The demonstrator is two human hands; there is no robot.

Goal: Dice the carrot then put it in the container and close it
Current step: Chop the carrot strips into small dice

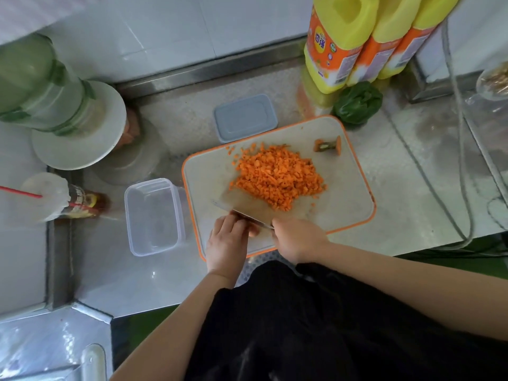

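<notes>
Diced carrot (277, 178) sits in a loose heap of small orange cubes, mid cutting board (346, 193) (white, rounded rectangle, orange rim). The cut-off carrot top (328, 145) lies apart near the board's far corner. A broad, flat metal cleaver (247, 206) has its blade tilted against the near edge of the heap. The right hand (298, 239) is curled round its handle. The left hand (228, 240) rests fingers on the blade's spine, loosely bent; whether it grips I cannot tell. A clear plastic container (154, 215), rectangular and lidless, stands just left of the board on the steel surface (398, 215). Its grey-blue lid (244, 118) lies beyond the board. Three yellow plastic bottles (365, 37) stand at the back.
</notes>
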